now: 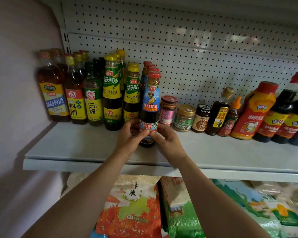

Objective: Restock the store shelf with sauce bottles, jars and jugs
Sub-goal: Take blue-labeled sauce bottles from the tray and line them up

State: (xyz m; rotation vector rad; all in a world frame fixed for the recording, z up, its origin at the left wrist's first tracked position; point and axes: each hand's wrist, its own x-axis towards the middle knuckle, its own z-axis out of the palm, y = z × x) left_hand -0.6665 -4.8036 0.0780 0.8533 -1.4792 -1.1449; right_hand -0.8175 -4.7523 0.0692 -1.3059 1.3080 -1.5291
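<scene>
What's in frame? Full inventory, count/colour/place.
red-capped bottle: 1, dark sauce, blue label, shelf front, held in both hands
same-type bottles: about 3, red caps, in a row behind it
yellow-capped bottles: several, green-yellow labels, just left
cooking wine and vinegar bottles: several, far left
jars: 3, mixed lids, right of the held bottle
bottles at right: about 6, dark or red
shelf: 1, grey-white
rice bags: several, below
left hand: grips the bottle's base
right hand: grips the bottle's base

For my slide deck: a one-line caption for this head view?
Both hands set a red-capped sauce bottle at the row's front on the shelf.
</scene>
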